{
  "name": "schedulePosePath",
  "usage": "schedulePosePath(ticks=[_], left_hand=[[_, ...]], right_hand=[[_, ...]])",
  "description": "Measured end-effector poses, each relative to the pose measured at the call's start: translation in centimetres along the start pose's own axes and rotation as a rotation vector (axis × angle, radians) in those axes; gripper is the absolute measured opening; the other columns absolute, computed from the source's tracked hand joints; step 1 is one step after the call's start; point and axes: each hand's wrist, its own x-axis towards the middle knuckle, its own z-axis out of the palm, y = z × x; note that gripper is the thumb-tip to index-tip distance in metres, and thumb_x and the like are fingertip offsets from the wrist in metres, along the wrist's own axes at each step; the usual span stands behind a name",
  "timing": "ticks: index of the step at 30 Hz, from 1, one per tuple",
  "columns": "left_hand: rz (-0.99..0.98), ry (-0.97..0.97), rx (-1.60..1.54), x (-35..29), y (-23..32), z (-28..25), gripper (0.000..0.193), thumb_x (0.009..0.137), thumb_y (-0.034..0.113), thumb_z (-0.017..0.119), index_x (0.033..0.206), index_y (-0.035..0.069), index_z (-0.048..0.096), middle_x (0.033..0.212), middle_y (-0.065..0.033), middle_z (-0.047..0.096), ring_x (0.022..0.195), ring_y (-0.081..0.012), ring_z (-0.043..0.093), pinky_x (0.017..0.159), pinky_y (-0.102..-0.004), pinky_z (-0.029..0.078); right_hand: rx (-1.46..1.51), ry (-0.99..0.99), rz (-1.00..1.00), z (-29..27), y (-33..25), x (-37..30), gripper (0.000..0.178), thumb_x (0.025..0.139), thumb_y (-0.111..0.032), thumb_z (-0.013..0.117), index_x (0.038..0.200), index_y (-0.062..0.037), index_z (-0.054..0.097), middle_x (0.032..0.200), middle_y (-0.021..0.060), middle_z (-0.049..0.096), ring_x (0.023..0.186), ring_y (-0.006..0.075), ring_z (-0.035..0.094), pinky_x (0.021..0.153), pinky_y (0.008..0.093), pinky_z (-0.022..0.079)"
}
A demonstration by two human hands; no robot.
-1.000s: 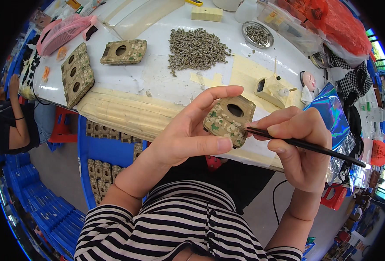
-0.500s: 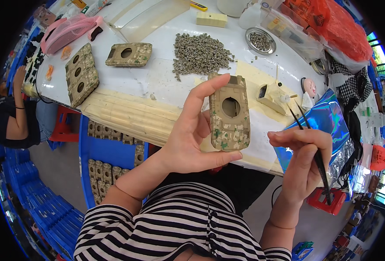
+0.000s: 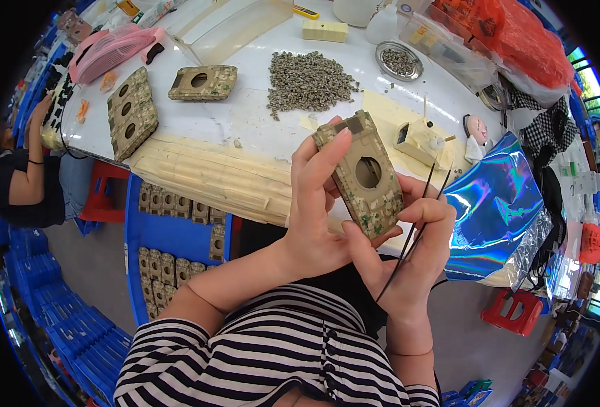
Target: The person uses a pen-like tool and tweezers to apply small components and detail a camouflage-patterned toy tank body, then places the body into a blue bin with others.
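Note:
Tilted in front of me is a camouflage-painted toy tank hull (image 3: 379, 201) with a round hole in its top. My left hand (image 3: 317, 210) grips it along its left side, thumb and fingers wrapped about it. My right hand (image 3: 418, 247) holds black tweezers (image 3: 408, 256) between its fingers, tips pointing up and away, and its fingers also touch the hull's lower right end. The tweezers' prongs stand apart with nothing between them. Beyond the hull lies a heap of small grey-brown parts (image 3: 311, 81) on the white table.
More hulls, one (image 3: 201, 83) upright and a row of joined ones (image 3: 131, 114), lie at the left. A round metal dish (image 3: 414, 73) of small parts and a taped block (image 3: 422, 144) stand at the right. Below the table edge, a blue tray (image 3: 171, 236) holds several hulls. Another person (image 3: 25, 173) sits far left.
My right hand has moved left with the tweezers and now touches the hull's lower end. The hull has tilted, its top leaning left, and shifted slightly right with my left hand.

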Motion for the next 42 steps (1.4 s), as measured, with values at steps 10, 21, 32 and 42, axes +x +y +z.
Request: schedulePosePath(ticks=[10, 21, 32, 42], left_hand=[[-0.354, -0.191, -0.343, 1.1, 2.5, -2.7, 0.111, 0.065, -0.001, 0.077, 0.146, 0.011, 0.002, 0.142, -0.0168, 0.025, 0.129, -0.0267, 0.036, 0.1, -0.0401, 0.042], [-0.588, -0.226, -0.539, 1.2, 3.5, -3.0, 0.099, 0.064, -0.002, 0.078, 0.143, 0.006, 0.021, 0.114, -0.0112, 0.057, 0.11, -0.0184, 0.053, 0.093, -0.0298, 0.044], [-0.651, -0.296, -0.507, 0.3, 4.8, -3.8, 0.083, 0.069, 0.008, 0.077, 0.138, 0.002, 0.032, 0.102, -0.0045, 0.057, 0.096, -0.0121, 0.056, 0.085, -0.0242, 0.044], [-0.707, -0.563, -0.161, -2.5, 6.8, -9.0, 0.066, 0.067, 0.007, 0.079, 0.127, 0.004, 0.05, 0.105, -0.0052, 0.053, 0.099, -0.0134, 0.056, 0.086, -0.0282, 0.047]], right_hand=[[0.195, 0.041, 0.131, -3.1, 1.0, -1.2, 0.042, 0.064, -0.003, 0.076, 0.087, -0.0045, 0.041, 0.102, 0.0179, 0.056, 0.094, 0.0222, 0.055, 0.085, 0.0313, 0.042], [0.368, 0.005, 0.246, -4.1, 0.2, -3.4, 0.045, 0.064, 0.0, 0.074, 0.089, -0.0075, 0.037, 0.112, 0.0205, 0.055, 0.1, 0.02, 0.053, 0.092, 0.0319, 0.039], [0.644, -0.016, 0.371, -4.1, -0.8, -4.1, 0.04, 0.07, 0.002, 0.07, 0.09, -0.0066, 0.037, 0.114, 0.0228, 0.055, 0.104, 0.0198, 0.054, 0.095, 0.0298, 0.038], [0.488, -0.321, 0.191, -1.8, -1.3, -3.8, 0.044, 0.061, -0.009, 0.082, 0.08, -0.0049, 0.042, 0.109, 0.0258, 0.059, 0.102, 0.0277, 0.06, 0.088, 0.0339, 0.045]])
